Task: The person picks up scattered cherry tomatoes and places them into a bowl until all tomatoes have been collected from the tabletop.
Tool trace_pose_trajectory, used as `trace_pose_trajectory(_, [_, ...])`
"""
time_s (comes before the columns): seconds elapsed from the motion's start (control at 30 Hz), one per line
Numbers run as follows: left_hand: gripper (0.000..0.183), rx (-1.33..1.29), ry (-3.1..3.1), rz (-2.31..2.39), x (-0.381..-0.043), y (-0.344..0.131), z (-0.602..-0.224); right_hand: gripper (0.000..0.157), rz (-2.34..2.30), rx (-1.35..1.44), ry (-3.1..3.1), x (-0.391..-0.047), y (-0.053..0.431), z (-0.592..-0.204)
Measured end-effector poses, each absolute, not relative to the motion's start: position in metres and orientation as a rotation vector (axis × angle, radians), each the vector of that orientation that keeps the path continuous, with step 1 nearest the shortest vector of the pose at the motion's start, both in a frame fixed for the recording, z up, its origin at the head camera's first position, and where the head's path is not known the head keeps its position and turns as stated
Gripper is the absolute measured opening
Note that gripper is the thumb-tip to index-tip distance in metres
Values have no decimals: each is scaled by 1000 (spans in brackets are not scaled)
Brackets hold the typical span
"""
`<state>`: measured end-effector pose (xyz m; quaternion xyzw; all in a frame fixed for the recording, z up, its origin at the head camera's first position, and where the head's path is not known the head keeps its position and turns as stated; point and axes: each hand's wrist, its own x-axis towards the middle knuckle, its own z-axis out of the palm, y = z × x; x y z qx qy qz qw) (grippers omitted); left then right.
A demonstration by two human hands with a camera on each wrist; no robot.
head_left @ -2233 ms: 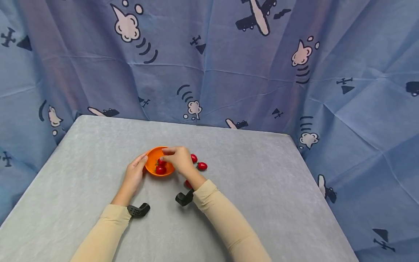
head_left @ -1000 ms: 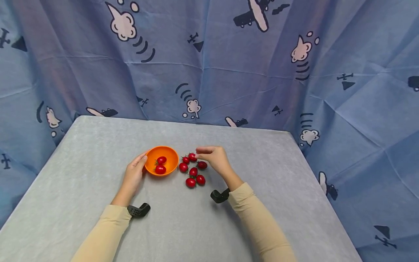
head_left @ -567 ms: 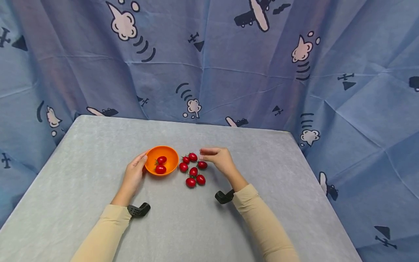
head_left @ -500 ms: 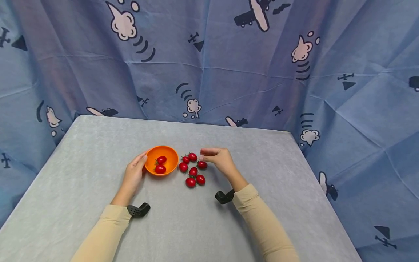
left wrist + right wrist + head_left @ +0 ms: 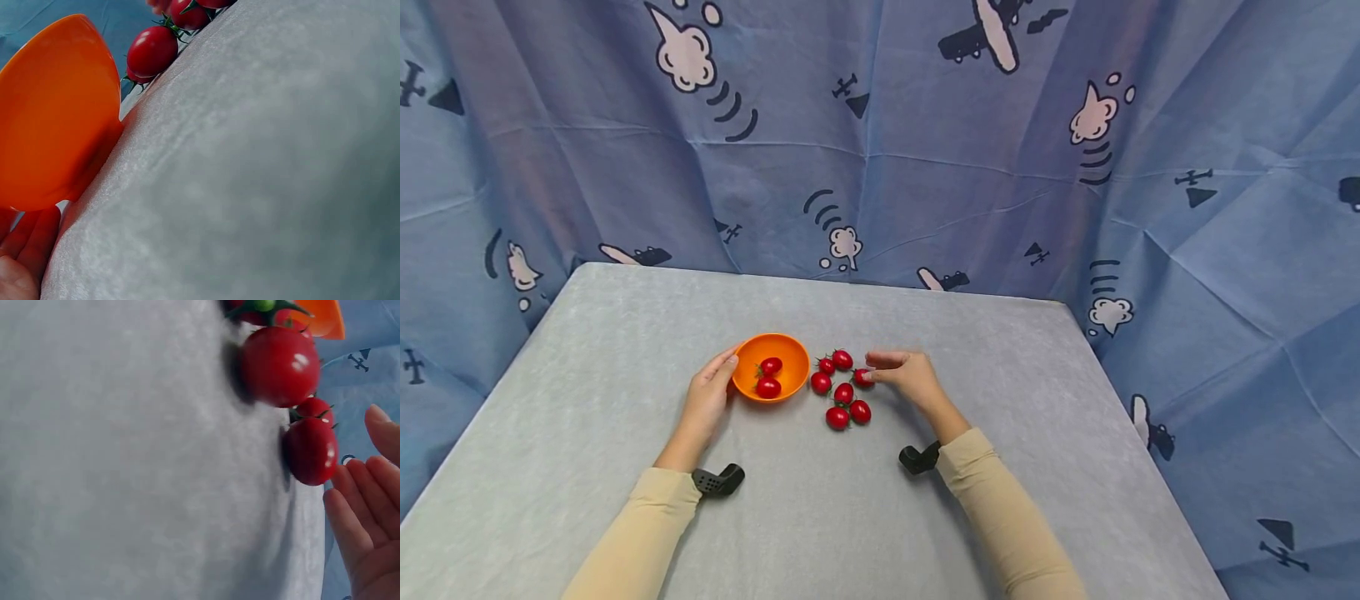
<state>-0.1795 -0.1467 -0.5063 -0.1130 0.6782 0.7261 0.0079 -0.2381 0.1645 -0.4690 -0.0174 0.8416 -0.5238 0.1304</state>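
In the head view my left hand (image 5: 706, 393) holds the left side of an orange bowl (image 5: 792, 364), thumb at the rim. The left wrist view shows its fingers (image 5: 39, 237) low against the bowl's outer wall (image 5: 56, 119). Two red cherry tomatoes lie in the bowl, one of them the front tomato (image 5: 767, 387). My right hand (image 5: 916, 379) reaches over the rightmost loose tomato (image 5: 861, 378), its thumb overlapping it in the head view. In the right wrist view, thumb and fingers are spread apart, with a tomato (image 5: 310, 451) right at the fingertips and nothing gripped.
Several more cherry tomatoes with green stems lie between bowl and right hand, including a front one (image 5: 837, 418) and a back one (image 5: 842, 359). They rest on a grey cloth-covered table (image 5: 820, 517). A blue patterned curtain (image 5: 925, 208) hangs behind.
My right hand has gone from over the bowl out to the right of the loose tomatoes, then slightly lower towards the rightmost one. The left hand and bowl stay in place.
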Motion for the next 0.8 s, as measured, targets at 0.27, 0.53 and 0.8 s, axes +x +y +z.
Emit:
trace_pose_trajectory(0.27, [50, -363, 2114, 2270, -178, -146, -506, 42, -1507, -27, 2440, -237, 165, -479])
trace_pose_trajectory(0.53, [50, -370, 2101, 2272, -179, -147, -508, 44, -1505, -42, 2435, -237, 163, -483])
trace_pose_trajectory(0.8, [51, -390, 2098, 2250, -180, -148, -508, 43, -1504, -65, 2442, -237, 160, -486])
